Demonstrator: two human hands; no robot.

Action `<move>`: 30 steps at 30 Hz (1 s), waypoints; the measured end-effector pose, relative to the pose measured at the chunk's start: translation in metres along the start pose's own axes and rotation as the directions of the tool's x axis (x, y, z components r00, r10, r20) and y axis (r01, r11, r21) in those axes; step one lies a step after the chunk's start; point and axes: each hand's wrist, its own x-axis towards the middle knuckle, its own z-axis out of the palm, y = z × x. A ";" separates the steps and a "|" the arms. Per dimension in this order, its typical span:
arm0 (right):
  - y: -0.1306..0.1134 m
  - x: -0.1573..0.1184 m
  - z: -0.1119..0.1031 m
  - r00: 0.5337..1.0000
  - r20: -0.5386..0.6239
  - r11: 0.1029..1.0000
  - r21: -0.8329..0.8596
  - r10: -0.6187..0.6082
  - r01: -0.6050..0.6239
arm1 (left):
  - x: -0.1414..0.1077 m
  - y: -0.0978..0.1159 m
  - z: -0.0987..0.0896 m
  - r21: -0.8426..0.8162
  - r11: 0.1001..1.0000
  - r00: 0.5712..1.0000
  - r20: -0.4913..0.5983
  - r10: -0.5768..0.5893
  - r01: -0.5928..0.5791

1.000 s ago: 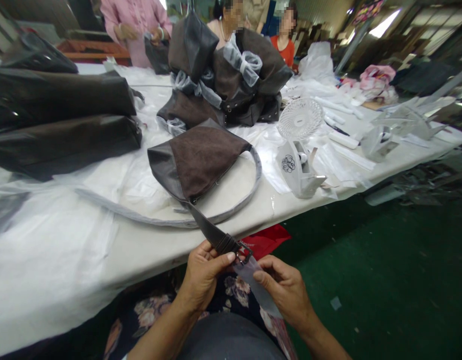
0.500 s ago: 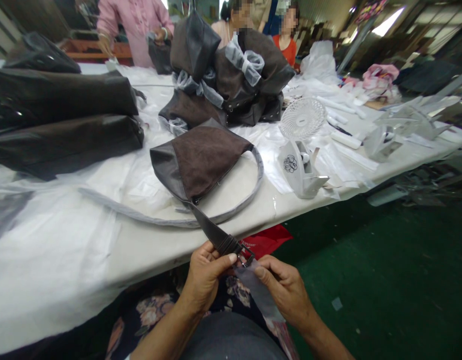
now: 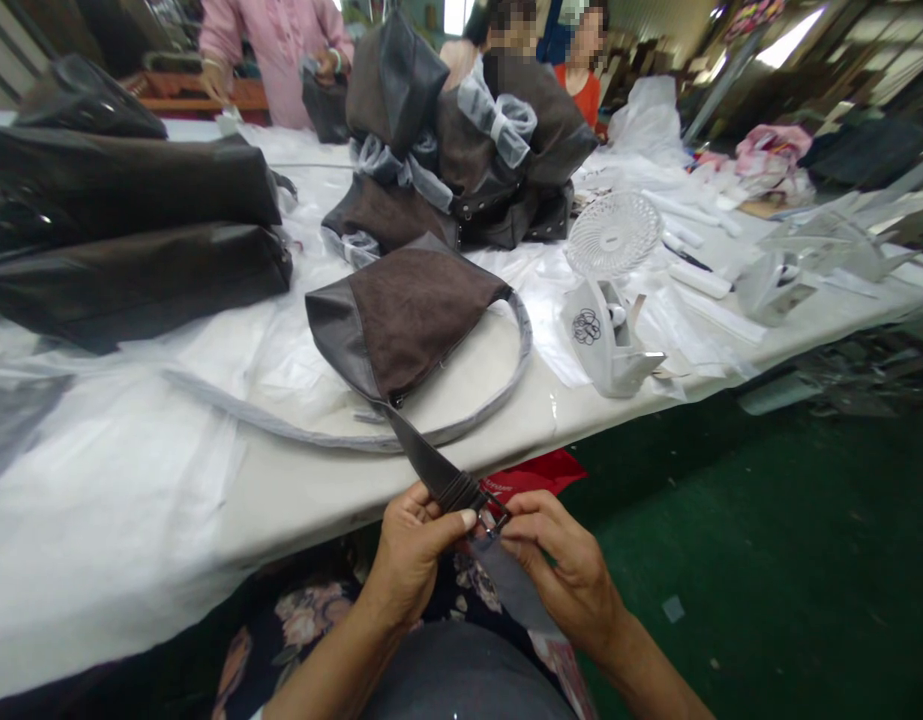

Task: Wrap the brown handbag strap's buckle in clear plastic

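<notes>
A dark strap (image 3: 425, 452) runs from the brown and black handbag (image 3: 423, 320) on the table down to my hands. My left hand (image 3: 412, 545) is closed on the strap's end, thumb on top, just beside a metal buckle (image 3: 495, 515). At the buckle's right side, the fingertips of my right hand (image 3: 562, 560) pinch together, touching its edge. A thin grey wrapping sheet (image 3: 510, 585) hangs from the buckle, partly behind my right hand. Around the bag's other handle is a grey wrapped covering (image 3: 522, 350), its long loose end lying along the table.
More dark handbags (image 3: 131, 270) lie stacked at left, with a wrapped pile (image 3: 498, 150) behind. A small white fan (image 3: 611, 240) and a tape dispenser (image 3: 607, 345) stand at right. Something red (image 3: 543, 470) shows below the table edge. People stand across the table (image 3: 281, 500).
My right fingers have shifted up from the grey sheet to the buckle's edge. My left hand keeps its hold on the strap. The view has shifted slightly.
</notes>
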 end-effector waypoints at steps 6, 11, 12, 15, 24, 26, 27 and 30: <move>0.003 -0.001 -0.002 0.995 0.092 1.000 -0.003 0.026 -0.026 | 0.000 0.000 0.000 0.031 0.999 0.999 -0.053 -0.007 0.009; 0.002 0.001 0.000 0.996 0.091 0.999 -0.035 0.014 -0.011 | -0.001 0.001 0.000 0.058 0.998 0.999 -0.054 0.005 -0.002; 0.001 0.002 0.000 0.996 0.087 0.999 -0.043 0.012 -0.008 | -0.001 0.001 -0.001 0.062 0.998 0.999 -0.050 0.008 -0.005; -0.001 0.005 0.003 0.998 0.054 0.997 -0.070 0.036 -0.032 | -0.002 0.001 -0.002 0.054 0.998 1.000 -0.027 0.010 -0.008; -0.002 0.008 0.007 0.989 0.048 0.990 0.010 0.139 -0.139 | -0.002 0.003 -0.009 0.113 0.992 0.998 0.021 -0.059 0.057; -0.002 0.008 0.007 0.989 0.048 0.990 0.015 0.141 -0.142 | -0.003 0.004 -0.009 0.103 0.992 0.996 0.035 -0.083 0.079; -0.001 0.009 0.007 0.989 0.052 0.990 0.022 0.139 -0.140 | -0.003 0.004 -0.009 0.093 0.992 0.995 0.036 -0.088 0.084; 0.002 0.008 0.008 0.987 0.056 0.986 0.063 0.153 -0.156 | -0.003 0.002 -0.009 0.081 0.994 0.997 0.012 -0.070 0.069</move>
